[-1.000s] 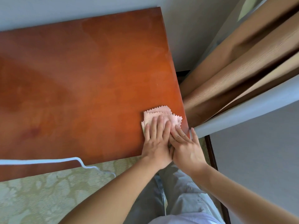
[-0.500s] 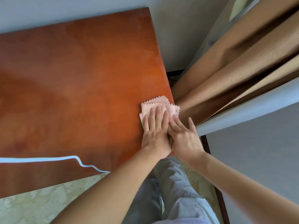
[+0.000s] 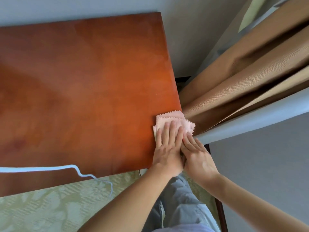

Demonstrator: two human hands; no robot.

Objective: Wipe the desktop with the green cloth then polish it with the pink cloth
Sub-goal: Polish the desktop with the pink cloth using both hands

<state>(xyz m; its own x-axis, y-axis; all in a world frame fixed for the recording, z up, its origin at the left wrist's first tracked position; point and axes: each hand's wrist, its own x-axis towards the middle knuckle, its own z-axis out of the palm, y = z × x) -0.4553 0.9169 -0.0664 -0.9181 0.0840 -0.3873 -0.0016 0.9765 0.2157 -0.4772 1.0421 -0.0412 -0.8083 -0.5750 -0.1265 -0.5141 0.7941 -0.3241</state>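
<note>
A folded pink cloth [image 3: 173,120] with zigzag edges lies at the right edge of the reddish-brown desktop [image 3: 87,91], one corner hanging past the edge. My left hand [image 3: 168,148] presses flat on the cloth with straight fingers. My right hand [image 3: 198,158] lies beside it, its straight fingers touching the cloth's near right part and my left hand. The green cloth is not in view.
Tan curtains [image 3: 242,77] hang close against the desk's right edge. A thin white cord [image 3: 55,168] runs along the desk's near edge and drops off it. A pale green patterned cushion [image 3: 55,203] sits below the desk, with my grey trousers [image 3: 180,198] beside it.
Both hands slid the pink cloth away from me along the right edge, then back a little and rightwards; one corner now overhangs the edge.
</note>
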